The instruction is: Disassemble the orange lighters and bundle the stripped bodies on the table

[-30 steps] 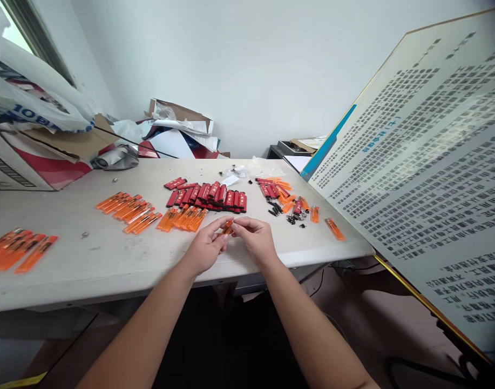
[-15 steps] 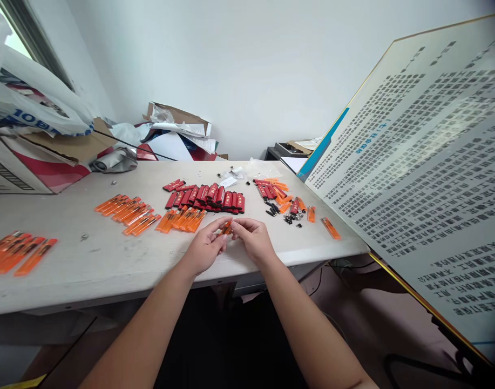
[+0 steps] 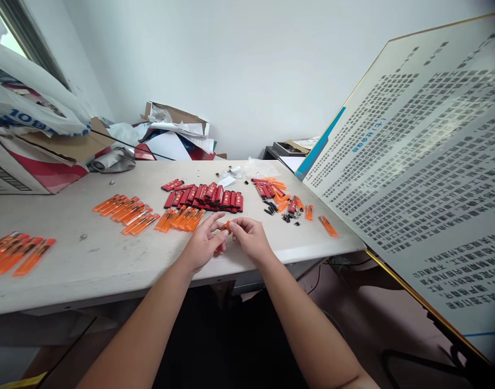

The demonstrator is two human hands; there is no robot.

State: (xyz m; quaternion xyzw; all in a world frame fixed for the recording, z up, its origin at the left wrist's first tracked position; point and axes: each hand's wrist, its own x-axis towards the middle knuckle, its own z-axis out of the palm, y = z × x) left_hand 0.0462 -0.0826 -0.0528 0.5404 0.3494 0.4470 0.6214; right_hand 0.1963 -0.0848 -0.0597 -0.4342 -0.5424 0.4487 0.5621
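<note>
My left hand (image 3: 204, 244) and my right hand (image 3: 250, 237) meet over the near edge of the grey table (image 3: 109, 259), both pinching one orange lighter (image 3: 225, 227) between their fingertips. Just beyond them lies a row of orange lighters (image 3: 181, 218), and behind that a row of red lighters (image 3: 207, 195). More orange lighters (image 3: 126, 208) lie to the left of these.
A mixed heap of red and orange lighters with small black parts (image 3: 285, 205) lies right of my hands. Orange lighters (image 3: 16, 254) sit at the table's far left. A cardboard box (image 3: 32, 162) stands at the back left. A large printed board (image 3: 425, 178) leans at the right.
My hands have turned the orange lighter a little between the fingertips. The view has shifted slightly; nothing on the table has moved.
</note>
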